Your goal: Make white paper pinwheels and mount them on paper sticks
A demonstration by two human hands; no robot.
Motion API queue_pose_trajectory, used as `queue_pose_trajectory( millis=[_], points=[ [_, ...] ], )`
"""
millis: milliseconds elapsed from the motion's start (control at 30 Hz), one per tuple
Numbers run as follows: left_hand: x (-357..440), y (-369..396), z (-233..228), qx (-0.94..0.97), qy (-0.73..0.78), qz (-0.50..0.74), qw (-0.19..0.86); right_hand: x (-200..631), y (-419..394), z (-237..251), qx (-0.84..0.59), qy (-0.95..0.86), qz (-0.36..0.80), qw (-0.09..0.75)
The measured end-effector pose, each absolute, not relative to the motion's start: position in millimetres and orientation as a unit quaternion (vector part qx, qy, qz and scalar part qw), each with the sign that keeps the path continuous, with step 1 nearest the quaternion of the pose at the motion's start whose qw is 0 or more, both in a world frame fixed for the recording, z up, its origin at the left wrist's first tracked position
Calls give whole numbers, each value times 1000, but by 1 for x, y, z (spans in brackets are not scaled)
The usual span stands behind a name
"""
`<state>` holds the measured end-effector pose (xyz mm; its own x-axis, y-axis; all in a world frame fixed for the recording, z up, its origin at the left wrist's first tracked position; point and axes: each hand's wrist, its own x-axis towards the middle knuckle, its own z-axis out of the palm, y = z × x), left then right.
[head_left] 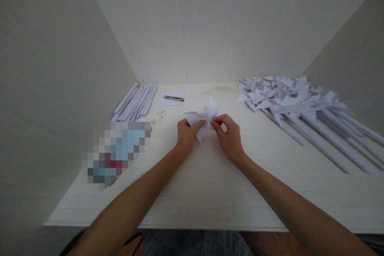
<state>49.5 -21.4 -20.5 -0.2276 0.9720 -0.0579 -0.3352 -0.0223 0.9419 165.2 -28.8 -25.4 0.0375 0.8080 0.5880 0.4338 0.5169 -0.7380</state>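
Note:
Between my two hands, a little above the middle of the table, is a white paper pinwheel (pixel 212 109) with pointed, folded blades. My left hand (pixel 188 133) grips its left side, the thumb pressed on the paper near the centre. From the right, my right hand (pixel 228 135) pinches the pinwheel close to its middle with thumb and forefinger. The fingers behind the paper are partly hidden. No stick shows on this pinwheel.
Finished-looking pinwheels on rolled paper sticks (pixel 288 100) are heaped at the right. Rolled paper sticks (pixel 135 102) lie back left. Thread snips (pixel 174 98) rest on a paper square (pixel 168 103). Small pale scraps (pixel 158 117) lie nearby. A pixelated object (pixel 120 154) is at the left.

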Motion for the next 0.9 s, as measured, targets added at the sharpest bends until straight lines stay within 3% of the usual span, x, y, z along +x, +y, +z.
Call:
queue_pose_trajectory(
  millis=[900],
  points=[
    [51, -25, -18, 390, 503, 594, 492, 164, -29, -22, -501, -619, 188, 575]
  ],
)
